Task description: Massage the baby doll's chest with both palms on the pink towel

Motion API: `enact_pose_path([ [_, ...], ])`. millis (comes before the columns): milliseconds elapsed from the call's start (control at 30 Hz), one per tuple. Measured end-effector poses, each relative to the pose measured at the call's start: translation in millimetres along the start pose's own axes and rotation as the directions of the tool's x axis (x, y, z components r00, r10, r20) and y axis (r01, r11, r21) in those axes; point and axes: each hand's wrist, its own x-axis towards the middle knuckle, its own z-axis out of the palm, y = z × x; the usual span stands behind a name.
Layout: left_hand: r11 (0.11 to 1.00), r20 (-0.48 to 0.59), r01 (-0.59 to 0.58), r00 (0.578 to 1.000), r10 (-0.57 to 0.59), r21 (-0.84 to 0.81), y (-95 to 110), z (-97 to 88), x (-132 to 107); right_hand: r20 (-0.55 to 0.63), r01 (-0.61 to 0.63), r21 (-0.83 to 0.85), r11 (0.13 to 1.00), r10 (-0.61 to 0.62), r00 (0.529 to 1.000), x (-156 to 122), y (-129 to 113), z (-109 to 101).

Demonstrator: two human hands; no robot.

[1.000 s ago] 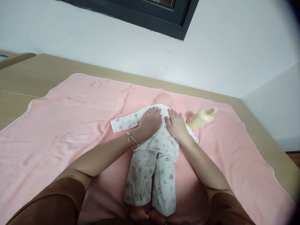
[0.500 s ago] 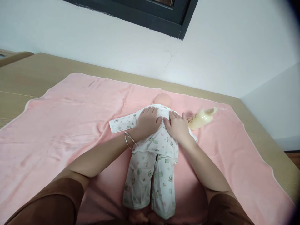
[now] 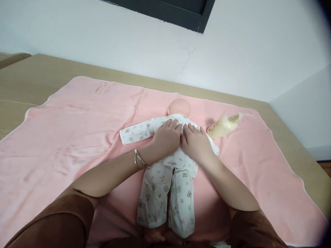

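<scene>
On my one feed, the head view, I have the left hand [image 3: 167, 137] and right hand [image 3: 196, 142] laid palms down on a baby doll [image 3: 178, 160], fingers straight and only slightly spread, gripping nothing. The doll lies on a pink blanket [image 3: 77, 124], head [image 3: 179, 107] at 12 o'clock and legs towards 6; no face shows, so I take it to be prone. I read the step in hand as pressing or stroking its back through the printed pyjama top; the next move, I judge, calls for light, even palm contact without rucking the cloth. At about 2 o'clock, just beside the doll's sleeve [image 3: 215, 148], is a pale yellow pump bottle [image 3: 222, 127]; standing or tilted, I can't tell. The blanket, creased towards 9 o'clock, covers much of a wooden tabletop [image 3: 59, 70]. Beyond it, at 12 o'clock, I see a white wall [image 3: 144, 48], finely cracked below a dark frame [image 3: 176, 13].
</scene>
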Motion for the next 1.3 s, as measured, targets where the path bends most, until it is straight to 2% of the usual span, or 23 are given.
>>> enact_pose_path([
  [100,0.995,-0.059,0.092,0.994,-0.095,-0.046,-15,9.0,10,0.015,-0.056,0.083,0.995,0.055,0.998,16,13,5],
  [167,0.985,-0.069,0.155,0.985,-0.161,-0.078,-21,14.7,15,0.016,-0.051,0.138,0.989,0.049,0.999,27,20,10],
  [300,0.978,-0.044,0.198,0.979,-0.2,-0.059,-12,16.3,12,-0.033,-0.036,0.154,0.987,0.041,0.999,31,18,18],
  [467,0.991,0.016,0.124,0.992,-0.125,0.055,10,0.7,-5,-0.014,0.002,0.051,0.999,-0.001,1.0,9,2,9],
  [600,0.996,0.056,0.078,0.995,-0.081,0.05,8,-6.6,-9,-0.015,0.018,-0.019,1.0,-0.018,1.0,-4,-2,-1],
  [700,0.99,0.003,0.144,0.99,-0.144,-0.002,0,-0.5,-2,-0.039,-0.017,-0.01,1.0,0.016,0.999,-1,0,-3],
  [833,0.964,-0.095,0.266,0.959,-0.268,-0.024,-5,14.3,8,-0.069,-0.042,-0.018,0.999,0.041,0.997,10,5,1],
  [1033,0.964,-0.14,0.263,0.954,-0.264,-0.023,-5,24.8,8,-0.145,-0.03,-0.01,0.999,0.028,0.989,21,10,17],
  [1300,0.964,-0.142,0.266,0.954,-0.265,-0.016,-6,26.9,8,-0.165,-0.024,0.021,1.0,0.027,0.986,24,13,26],
])
